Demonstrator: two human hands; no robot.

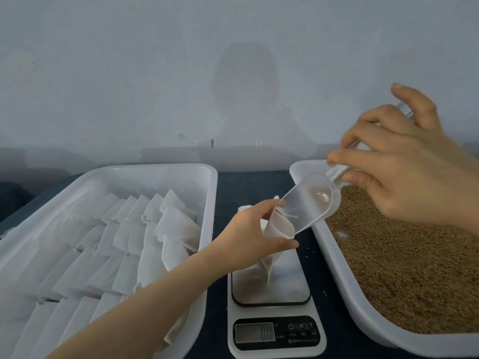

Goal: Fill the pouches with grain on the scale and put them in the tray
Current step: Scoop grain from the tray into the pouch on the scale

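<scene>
White tray (155,168) at left, holding rows of flat pouches (103,242). Second tray (344,286) at right, full of brown grain (401,268). Digital scale (272,288) bottom centre. Right hand (404,177) pinches clear scoop (308,203) by its handle, scoop lip at open pouch (278,229). Left hand (248,234) pinches that pouch over the scale platform.

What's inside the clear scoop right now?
The clear scoop, held by the right hand, looks empty; its lip meets the pouch the left hand holds. The pouch's inside is hidden by its fabric.
</scene>
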